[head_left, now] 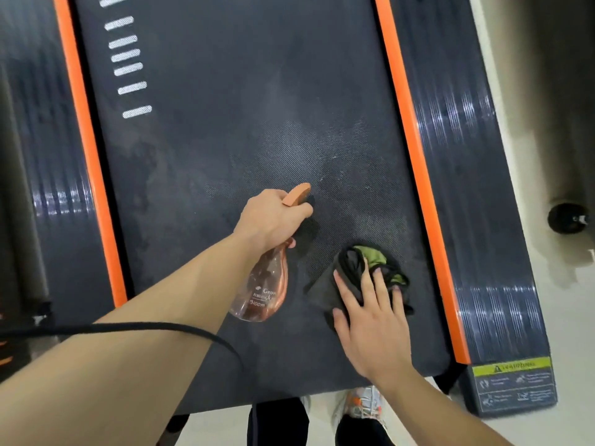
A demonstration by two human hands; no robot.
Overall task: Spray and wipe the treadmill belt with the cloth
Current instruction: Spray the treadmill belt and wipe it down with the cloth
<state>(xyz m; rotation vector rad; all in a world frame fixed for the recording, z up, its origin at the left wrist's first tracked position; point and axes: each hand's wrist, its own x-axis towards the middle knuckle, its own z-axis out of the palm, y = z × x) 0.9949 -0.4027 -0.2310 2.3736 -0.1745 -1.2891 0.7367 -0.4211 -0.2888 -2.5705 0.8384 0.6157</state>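
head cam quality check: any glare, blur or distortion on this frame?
Head view: glare streaks on the glossy side rails, smeared as if by motion blur; top of the belt soft, its weave sharp only near the left hand with the bottle; wide-angle bends the orange strips; dark shadow under the bottle head; right hand on the cloth evenly lit.
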